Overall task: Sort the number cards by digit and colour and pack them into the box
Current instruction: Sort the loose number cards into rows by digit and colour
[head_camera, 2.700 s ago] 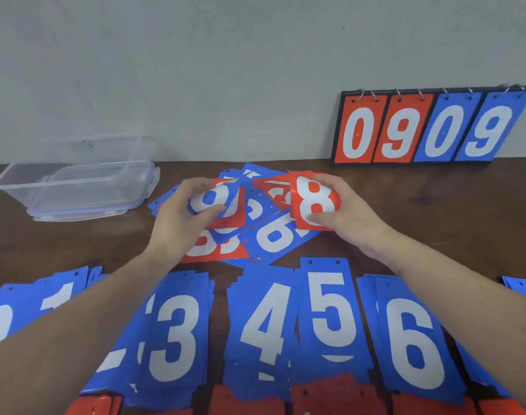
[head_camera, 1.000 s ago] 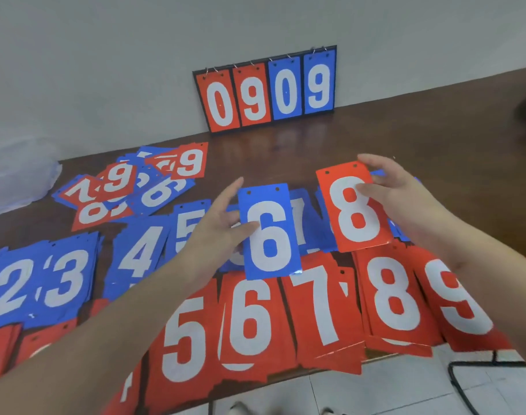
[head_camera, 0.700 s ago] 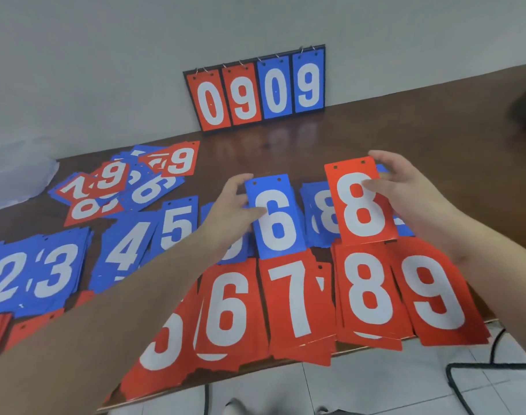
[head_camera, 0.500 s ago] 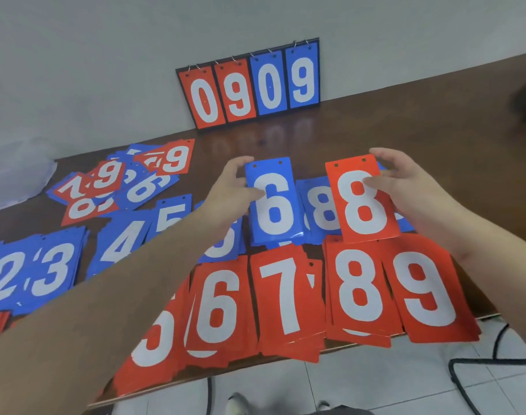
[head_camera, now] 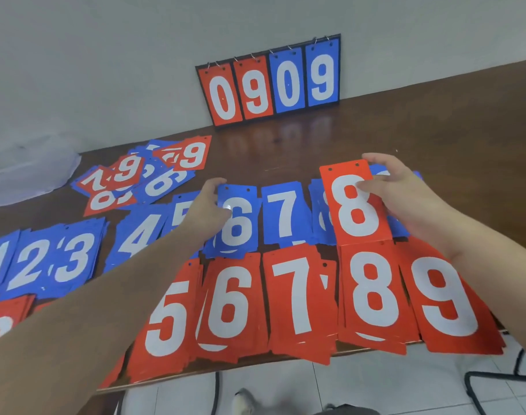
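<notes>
Hands pinch cards: left hand blue 6 card, right hand red 8 card.

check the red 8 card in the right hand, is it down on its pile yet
Not yet. The right hand pinches the red 8 card tilted over the blue row, above the red 8 pile.

Dark wooden table carries sorted blue card stacks, red card stacks, a mixed pile.

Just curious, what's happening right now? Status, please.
Left hand laying blue 6 card on blue 6 pile. Right hand holding red 8 card above red 8 pile. Nothing blocking.
</notes>
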A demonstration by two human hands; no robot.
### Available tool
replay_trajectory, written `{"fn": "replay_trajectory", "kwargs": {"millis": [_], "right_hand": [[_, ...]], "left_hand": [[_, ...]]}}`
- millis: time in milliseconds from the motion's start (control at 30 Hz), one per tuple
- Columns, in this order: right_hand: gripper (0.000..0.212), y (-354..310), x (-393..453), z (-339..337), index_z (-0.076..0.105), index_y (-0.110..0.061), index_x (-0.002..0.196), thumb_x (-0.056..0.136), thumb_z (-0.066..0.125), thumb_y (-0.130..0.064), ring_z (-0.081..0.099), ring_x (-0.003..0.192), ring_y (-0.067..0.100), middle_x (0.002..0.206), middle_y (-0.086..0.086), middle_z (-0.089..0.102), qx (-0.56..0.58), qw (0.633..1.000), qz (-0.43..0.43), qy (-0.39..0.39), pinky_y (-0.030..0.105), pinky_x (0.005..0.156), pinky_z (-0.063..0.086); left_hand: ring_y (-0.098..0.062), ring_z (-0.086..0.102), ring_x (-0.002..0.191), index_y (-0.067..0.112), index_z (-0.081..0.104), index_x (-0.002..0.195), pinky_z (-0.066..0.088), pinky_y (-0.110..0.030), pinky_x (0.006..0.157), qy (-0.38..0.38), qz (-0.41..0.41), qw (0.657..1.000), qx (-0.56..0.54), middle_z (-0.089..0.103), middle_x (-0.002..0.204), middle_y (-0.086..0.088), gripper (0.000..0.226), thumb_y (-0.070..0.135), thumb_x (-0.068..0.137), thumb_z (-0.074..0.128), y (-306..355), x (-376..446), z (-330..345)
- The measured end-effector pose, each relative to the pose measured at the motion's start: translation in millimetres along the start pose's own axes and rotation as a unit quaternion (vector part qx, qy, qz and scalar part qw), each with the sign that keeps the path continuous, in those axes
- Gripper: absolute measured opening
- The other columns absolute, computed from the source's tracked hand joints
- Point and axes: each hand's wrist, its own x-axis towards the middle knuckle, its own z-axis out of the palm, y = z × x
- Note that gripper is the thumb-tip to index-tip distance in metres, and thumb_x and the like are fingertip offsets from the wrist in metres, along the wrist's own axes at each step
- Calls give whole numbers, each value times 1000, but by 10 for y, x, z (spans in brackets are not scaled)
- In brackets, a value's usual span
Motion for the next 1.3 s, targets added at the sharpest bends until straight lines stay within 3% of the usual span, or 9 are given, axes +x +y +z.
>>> {"fn": "replay_trajectory", "kwargs": {"millis": [133,233,367,633,833,933,1067,1233,1300], "right_hand": [[46,-24,-59,-19,52,-41,133,96,67,-18,75,91,25,108,4,73,-15,1000,1,7,50,86,61],[36,8,-146,-51,56,-31,126,96,65,-13,73,92,26,104,9,73,1,1000,3,0,44,84,60],[16,75,-263,-143,55,-21,101,96,57,-6,54,66,22,62,-3,56,1,1000,3,1,37,70,48],[17,230,-596,-212,53,-20,87,91,68,-11,52,60,17,73,2,65,-178,981,-35,-70,35,65,44],[22,388,-562,-198,61,-29,92,83,78,-20,58,97,10,104,-12,63,-312,943,-115,-17,19,77,43],[24,335,-462,-120,62,-31,95,82,78,-21,57,103,9,107,-11,63,-314,939,-141,-22,26,84,47],[19,186,-300,182,61,-33,95,87,75,-22,53,85,-10,105,-13,63,-303,937,-168,-40,9,68,38],[16,-48,-26,825,61,-28,97,89,73,-21,58,96,2,103,-11,63,-288,932,-205,-78,3,65,38],[17,-149,68,1123,58,-35,94,90,71,-25,60,101,9,104,-14,63,-277,932,-211,-101,11,78,44]], "left_hand": [[-25,47,121,33,43,145,49,-45,98,41,57,985,156,46,134,-1,67,10,87,67,-15,-1,24],[-24,36,130,32,51,139,37,-46,109,85,94,975,180,40,142,2,58,19,87,71,15,-37,43],[-21,40,128,30,60,127,38,-49,109,111,163,972,126,44,139,5,41,18,89,68,60,-92,88],[-18,40,129,30,64,118,32,-42,107,131,197,966,102,47,134,8,30,15,92,64,164,-130,226],[-16,39,130,31,64,116,30,-42,109,130,185,970,93,47,134,8,29,16,92,64,106,-85,207],[-14,39,129,32,63,116,25,-36,105,134,171,972,94,46,132,11,28,16,92,63,44,-75,95],[-17,41,128,32,64,115,30,-46,113,137,148,976,87,47,133,11,27,17,92,63,-137,-50,-169],[-24,47,129,36,63,109,38,-58,105,134,130,978,92,53,132,4,29,16,88,65,-548,-5,-652],[-25,49,128,40,59,106,39,-58,105,130,107,982,91,53,132,4,29,17,89,65,-728,9,-872]]}}
